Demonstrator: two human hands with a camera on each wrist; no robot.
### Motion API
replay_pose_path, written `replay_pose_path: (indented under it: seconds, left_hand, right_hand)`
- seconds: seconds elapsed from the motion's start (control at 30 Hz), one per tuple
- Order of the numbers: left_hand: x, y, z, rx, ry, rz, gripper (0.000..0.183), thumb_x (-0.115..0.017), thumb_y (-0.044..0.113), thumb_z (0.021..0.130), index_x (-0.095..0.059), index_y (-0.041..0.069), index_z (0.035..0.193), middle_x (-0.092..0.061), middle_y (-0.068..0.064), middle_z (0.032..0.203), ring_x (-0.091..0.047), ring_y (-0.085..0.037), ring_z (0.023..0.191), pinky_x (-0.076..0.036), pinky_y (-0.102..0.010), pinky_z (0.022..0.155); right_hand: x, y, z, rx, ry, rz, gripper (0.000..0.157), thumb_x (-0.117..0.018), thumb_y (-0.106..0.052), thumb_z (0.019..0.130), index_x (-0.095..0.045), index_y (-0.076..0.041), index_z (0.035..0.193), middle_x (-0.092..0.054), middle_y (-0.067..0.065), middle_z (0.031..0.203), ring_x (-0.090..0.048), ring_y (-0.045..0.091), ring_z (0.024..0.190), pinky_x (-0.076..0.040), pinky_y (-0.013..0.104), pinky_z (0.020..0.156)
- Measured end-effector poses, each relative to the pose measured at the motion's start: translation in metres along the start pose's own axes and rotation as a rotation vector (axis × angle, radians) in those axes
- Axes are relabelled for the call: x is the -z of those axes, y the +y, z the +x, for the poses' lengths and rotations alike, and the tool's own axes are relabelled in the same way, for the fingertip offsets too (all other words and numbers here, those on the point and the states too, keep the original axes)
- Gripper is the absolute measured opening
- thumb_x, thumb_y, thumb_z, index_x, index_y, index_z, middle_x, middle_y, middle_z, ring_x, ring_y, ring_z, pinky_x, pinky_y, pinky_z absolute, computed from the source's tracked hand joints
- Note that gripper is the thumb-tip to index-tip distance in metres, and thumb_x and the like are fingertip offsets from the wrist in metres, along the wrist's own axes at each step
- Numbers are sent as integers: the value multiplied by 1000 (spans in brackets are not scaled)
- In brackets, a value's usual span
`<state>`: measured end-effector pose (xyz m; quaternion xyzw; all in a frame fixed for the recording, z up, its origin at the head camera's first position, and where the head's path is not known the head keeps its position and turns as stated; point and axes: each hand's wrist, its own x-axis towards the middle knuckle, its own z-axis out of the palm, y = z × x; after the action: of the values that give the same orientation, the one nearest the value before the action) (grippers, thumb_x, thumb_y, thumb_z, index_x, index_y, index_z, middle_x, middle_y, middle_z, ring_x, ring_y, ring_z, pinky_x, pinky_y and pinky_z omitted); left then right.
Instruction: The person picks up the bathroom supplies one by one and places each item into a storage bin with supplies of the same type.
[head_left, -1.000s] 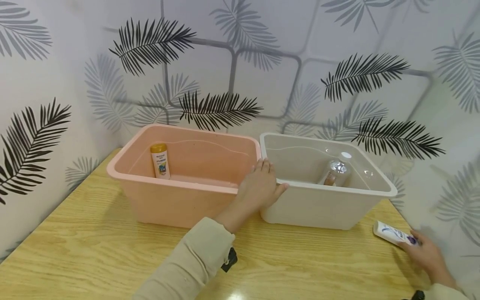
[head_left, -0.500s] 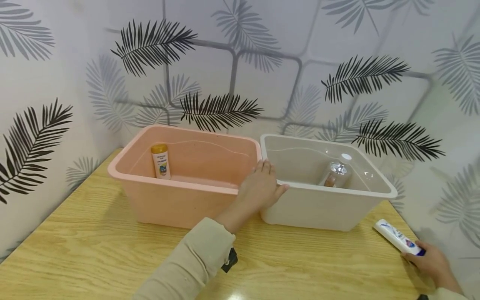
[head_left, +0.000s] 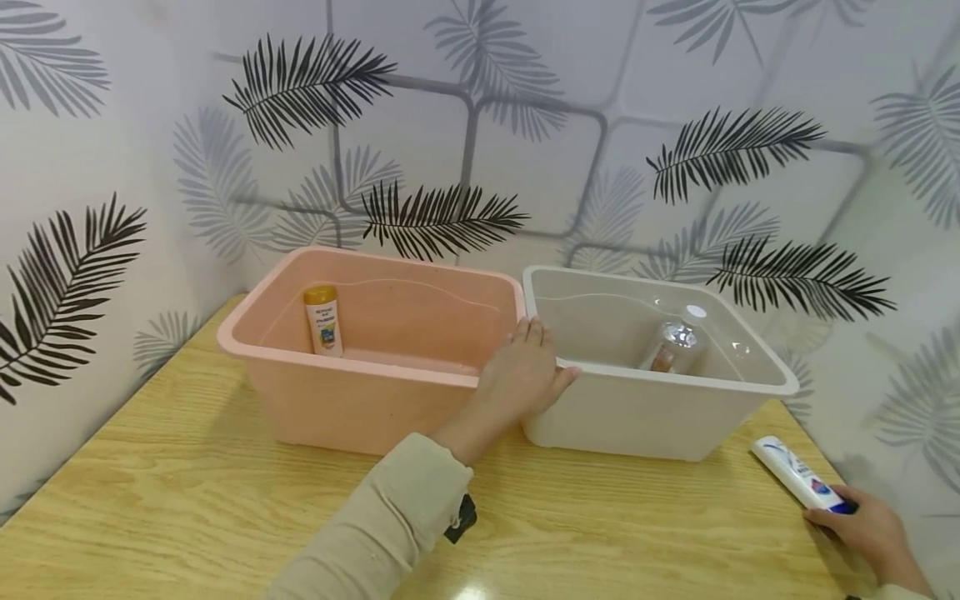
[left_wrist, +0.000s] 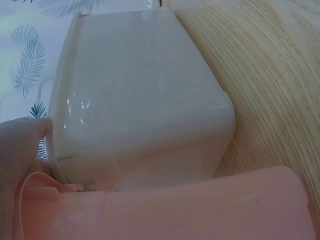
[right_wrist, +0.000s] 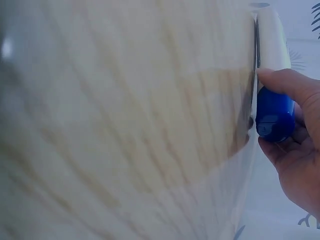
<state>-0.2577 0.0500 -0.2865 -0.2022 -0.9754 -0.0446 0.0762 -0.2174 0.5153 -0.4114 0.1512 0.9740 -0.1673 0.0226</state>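
My left hand (head_left: 521, 371) rests across the meeting rims of a pink plastic bin (head_left: 360, 408) and an off-white bin (head_left: 622, 421). Its fingers lie forward and its thumb touches the off-white rim. The left wrist view shows that thumb (left_wrist: 37, 129) at the off-white bin's edge. At the table's right side, my right hand (head_left: 866, 529) holds a white bottle (head_left: 795, 471) by its blue cap end. Up close in the right wrist view, thumb and fingers pinch around the blue cap (right_wrist: 275, 115); the bottle lies low along the table surface, its far end pointing away.
A white bottle with a yellow cap (head_left: 324, 323) stands inside the pink bin at left. A clear bottle with a white cap (head_left: 675, 343) leans in the off-white bin. Behind the wooden table (head_left: 600, 525) rises a leaf-patterned wall (head_left: 540, 183).
The right hand has shifted slightly right and toward me, and the white bottle has turned so its blue cap shows. My left hand stays in place on the rims.
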Motion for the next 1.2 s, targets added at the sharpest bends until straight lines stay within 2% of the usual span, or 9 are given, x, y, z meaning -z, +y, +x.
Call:
replay_pose_path:
  seconds: [0.13,0.3,0.37,0.43,0.53,0.73,0.9,1.07,1.2]
  left_hand:
    - [1,0,0,1,-1,-6,71,-29,52,97,-30,-3,143,-27,-18,151,-24,-27,142,-23,-34,116]
    - [1,-1,0,1,-1,-11,71,-29,51,97,-30,-3,143,-27,-18,151,-24,-27,142,-23,-34,115]
    - [1,-1,0,0,-3,-12,71,-29,51,97,-30,-3,143,-27,-18,151,-23,-27,142,-23,-34,116]
    - [1,-1,0,1,-1,-11,71,-29,51,97,-30,-3,143,-28,-18,151,-24,-28,142,-23,-34,116]
    - [0,-1,0,4,-3,-15,71,-30,51,97,-30,-3,143,-28,-18,151,-24,-28,142,-23,-35,116]
    - [-1,-2,0,4,1,-16,70,-30,51,97,-31,-3,142,-29,-18,150,-24,-28,141,-24,-35,115]
    - [-1,-1,0,-1,11,-10,69,-31,50,97,-32,-3,142,-30,-18,150,-26,-28,141,-25,-35,115]
    - [1,0,-1,-3,11,-11,69,-31,50,98,-32,-3,142,-30,-18,150,-26,-28,141,-25,-34,115]
    - [2,1,0,-1,7,-15,69,-31,50,98,-31,-3,142,-29,-18,150,-25,-27,141,-25,-35,115]
  right_hand:
    - [-1,-5,-2,-127,38,170,83,-67,-40,82,-32,16,132,-26,42,135,-34,54,119,-33,58,99]
    - [-1,-10,-3,-227,134,394,79,-67,-41,82,-36,8,136,-30,35,141,-42,40,111,-44,21,72]
    - [0,-10,-3,-264,173,472,63,-69,-41,80,-52,-6,129,-33,30,141,-44,31,104,-35,12,58]
    - [2,-12,-3,-308,189,545,46,-70,-44,78,-59,-24,118,-33,24,142,-44,26,100,-35,10,57]
    - [5,-14,-3,-353,206,638,30,-73,-46,75,-52,-45,97,-40,14,135,-44,15,96,-35,8,58]
    - [3,-6,5,-361,243,732,35,-77,-44,71,-51,-47,95,-47,-19,102,-42,-4,86,-37,6,59]
    - [-9,28,31,-342,288,856,43,-83,-36,65,-55,-47,96,-43,-36,78,-40,-11,78,-38,4,55]
    - [-9,51,48,-294,328,990,50,-86,-28,62,-62,-40,104,-47,-32,78,-44,-11,74,-41,5,53]
    - [5,37,36,-274,326,996,49,-85,-29,65,-63,-41,107,-50,-30,86,-48,-13,78,-47,6,64]
